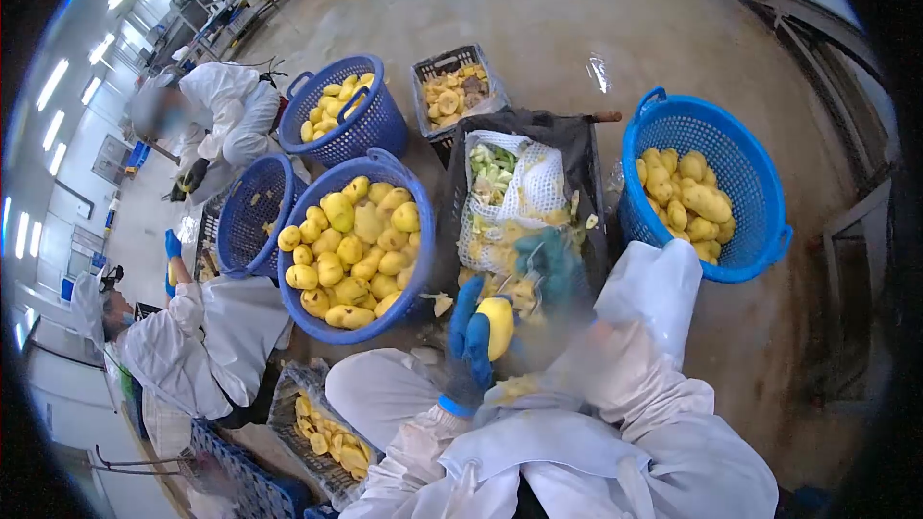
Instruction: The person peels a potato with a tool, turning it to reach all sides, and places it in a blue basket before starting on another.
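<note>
My left hand [468, 341], in a blue glove, is wrapped round a smooth yellow potato [498, 325] in front of my apron. Just right of it and farther forward is my right hand [548, 261], in a teal glove and blurred. Its fingers are curled, and I cannot tell what thin tool they hold. Both hands are at the near end of a dark-lined crate [588, 183], where white netting [538, 178], green trimmings [492, 173] and pale peelings lie. Left of the crate, a blue basket [415, 274] is heaped with yellow potatoes [351, 245].
On the right stands a bright blue basket [760, 183] of potatoes. Farther left are another potato basket [370, 135] and a nearly bare basket [252, 216]. Crates of peelings [461, 62] [288, 413] stand ahead and beside my knee. Two people in white [231, 111] [207, 346] sit at left.
</note>
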Tool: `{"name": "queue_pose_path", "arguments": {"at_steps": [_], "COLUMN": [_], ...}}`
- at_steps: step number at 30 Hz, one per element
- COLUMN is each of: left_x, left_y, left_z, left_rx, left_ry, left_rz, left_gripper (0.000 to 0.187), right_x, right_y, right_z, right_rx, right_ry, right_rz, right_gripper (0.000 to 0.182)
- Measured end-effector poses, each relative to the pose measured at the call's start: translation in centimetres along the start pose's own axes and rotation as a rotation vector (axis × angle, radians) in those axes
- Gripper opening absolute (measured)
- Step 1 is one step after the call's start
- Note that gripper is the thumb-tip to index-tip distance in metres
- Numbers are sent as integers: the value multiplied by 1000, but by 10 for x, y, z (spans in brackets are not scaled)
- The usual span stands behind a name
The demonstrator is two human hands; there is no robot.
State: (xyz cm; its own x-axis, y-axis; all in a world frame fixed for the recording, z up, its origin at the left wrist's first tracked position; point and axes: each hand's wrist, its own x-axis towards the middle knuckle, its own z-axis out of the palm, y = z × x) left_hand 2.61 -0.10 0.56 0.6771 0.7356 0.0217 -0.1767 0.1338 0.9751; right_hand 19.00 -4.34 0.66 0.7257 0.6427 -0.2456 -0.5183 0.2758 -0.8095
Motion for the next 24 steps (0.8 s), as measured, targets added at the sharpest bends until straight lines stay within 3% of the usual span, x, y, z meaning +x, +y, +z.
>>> {"name": "queue_pose_path", "arguments": {"at_steps": [3, 6, 9, 10, 11, 13, 14, 15, 16, 18, 20, 21, 24], "left_x": [3, 1, 0, 0, 2, 6, 4, -1, 0, 3, -1, 1, -2], "left_y": [3, 9, 27, 25, 21, 7, -5, -17, -27, -47, -9, -7, 9], "left_z": [3, 1, 15, 16, 15, 3, -3, -8, -13, -24, -4, 2, 11], "left_rx": [50, 23, -7, -155, -301, -516, -125, 266, 203, 81, 665, 294, -179], "left_ry": [7, 8, 18, 18, 21, 45, 38, 27, 3, -36, -102, -184, -125], "left_rz": [58, 17, 1, -110, -217, -385, -124, 126, 84, -4, 400, 312, 4], "left_gripper": [69, 68, 66, 65, 64, 58, 55, 52, 52, 62, 70, 67, 65], "right_x": [-3, 11, -11, -15, 24, 17, 12, 6, -4, -28, 26, 21, 15], "right_y": [14, 8, -4, -8, 45, 23, 15, 26, 24, 11, 33, 4, -2], "right_z": [7, -1, 12, 17, -15, -16, -17, -18, -10, 10, -19, -17, -13], "right_rx": [-85, 130, -226, -252, -214, 80, 219, -49, -308, -146, -226, -200, -191], "right_ry": [-32, 58, -51, -60, -52, -118, -143, -204, -244, -408, -292, -216, -211], "right_rz": [-38, -46, -115, -93, -366, -248, -178, -272, -385, -195, -451, -336, -358], "right_gripper": [46, 46, 34, 30, 24, 24, 24, 29, 35, 35, 47, 50, 50]}}
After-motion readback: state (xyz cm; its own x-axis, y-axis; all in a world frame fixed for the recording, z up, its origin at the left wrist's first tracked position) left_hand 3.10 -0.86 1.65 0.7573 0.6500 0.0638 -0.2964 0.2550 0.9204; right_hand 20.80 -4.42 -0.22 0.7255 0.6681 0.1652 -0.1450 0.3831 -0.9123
